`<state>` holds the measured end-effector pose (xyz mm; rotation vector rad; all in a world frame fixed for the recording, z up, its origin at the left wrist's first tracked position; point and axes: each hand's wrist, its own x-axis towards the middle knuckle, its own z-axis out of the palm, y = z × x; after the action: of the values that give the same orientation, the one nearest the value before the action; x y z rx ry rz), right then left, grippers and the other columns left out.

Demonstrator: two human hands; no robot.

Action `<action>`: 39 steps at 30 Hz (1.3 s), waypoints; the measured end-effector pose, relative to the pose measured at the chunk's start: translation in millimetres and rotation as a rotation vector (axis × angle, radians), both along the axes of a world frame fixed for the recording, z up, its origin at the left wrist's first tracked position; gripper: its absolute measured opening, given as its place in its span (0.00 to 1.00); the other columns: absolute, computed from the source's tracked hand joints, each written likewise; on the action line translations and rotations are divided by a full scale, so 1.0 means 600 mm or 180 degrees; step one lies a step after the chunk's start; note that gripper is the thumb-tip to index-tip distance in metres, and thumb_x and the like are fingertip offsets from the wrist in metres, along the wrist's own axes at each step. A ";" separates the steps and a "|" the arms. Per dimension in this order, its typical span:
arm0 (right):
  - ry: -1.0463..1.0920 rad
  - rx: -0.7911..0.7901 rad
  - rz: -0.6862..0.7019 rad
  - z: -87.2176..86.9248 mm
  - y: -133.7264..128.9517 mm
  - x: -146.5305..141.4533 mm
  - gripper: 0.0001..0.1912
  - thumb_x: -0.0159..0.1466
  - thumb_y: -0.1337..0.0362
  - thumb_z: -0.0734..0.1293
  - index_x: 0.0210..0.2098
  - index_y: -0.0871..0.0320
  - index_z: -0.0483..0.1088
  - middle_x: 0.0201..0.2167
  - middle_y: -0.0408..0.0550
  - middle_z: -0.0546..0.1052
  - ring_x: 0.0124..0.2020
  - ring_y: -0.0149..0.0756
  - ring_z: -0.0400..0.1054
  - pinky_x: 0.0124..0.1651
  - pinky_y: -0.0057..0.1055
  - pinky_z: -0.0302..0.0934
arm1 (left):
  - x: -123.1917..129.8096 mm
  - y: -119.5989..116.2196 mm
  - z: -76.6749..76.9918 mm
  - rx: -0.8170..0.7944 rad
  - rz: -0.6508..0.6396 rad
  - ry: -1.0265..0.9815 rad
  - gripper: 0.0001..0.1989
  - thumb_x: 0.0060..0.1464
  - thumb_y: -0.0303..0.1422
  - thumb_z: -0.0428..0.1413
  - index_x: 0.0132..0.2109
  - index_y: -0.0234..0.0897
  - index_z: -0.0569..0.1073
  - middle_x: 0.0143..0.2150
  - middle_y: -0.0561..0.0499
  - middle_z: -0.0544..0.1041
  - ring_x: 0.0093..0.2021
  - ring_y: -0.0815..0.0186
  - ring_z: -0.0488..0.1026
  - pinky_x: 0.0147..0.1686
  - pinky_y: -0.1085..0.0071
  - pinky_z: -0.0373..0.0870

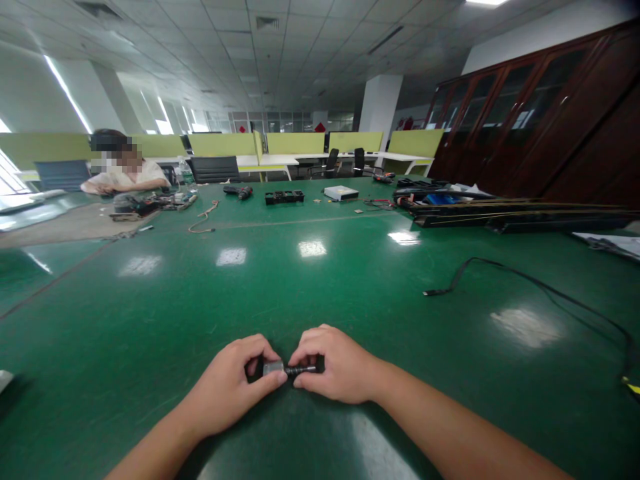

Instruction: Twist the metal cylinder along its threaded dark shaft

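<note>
Near the table's front middle, my left hand (235,380) pinches a small metal cylinder (273,367) between thumb and fingers. From its right end a thin dark shaft (303,369) with what looks like a coil around it runs toward my right hand (333,365). The fingers of my right hand are curled around this shaft, thumb below and fingertips above. Both hands rest low over the green tabletop (250,293), their fingertips almost touching. The shaft's far right end is partly hidden by my right hand.
A black cable (525,275) lies on the right. Farther back are a drill-like tool (239,192), a black part (284,197), a white box (341,193), a beige cord (204,218) and dark rails (500,215). A person (130,175) sits at the far left.
</note>
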<state>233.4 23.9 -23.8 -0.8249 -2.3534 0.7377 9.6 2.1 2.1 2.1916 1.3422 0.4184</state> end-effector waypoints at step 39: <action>0.0000 -0.0097 -0.0171 -0.001 -0.001 -0.001 0.06 0.54 0.64 0.74 0.30 0.57 0.75 0.25 0.40 0.72 0.28 0.30 0.67 0.35 0.26 0.58 | -0.001 -0.001 -0.001 0.0012 -0.0018 -0.0033 0.12 0.58 0.43 0.56 0.37 0.39 0.76 0.31 0.54 0.72 0.32 0.66 0.67 0.32 0.73 0.60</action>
<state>232.7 23.2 -24.2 -0.8976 -2.3158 0.7527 9.2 1.4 1.7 2.1931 1.3304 0.4298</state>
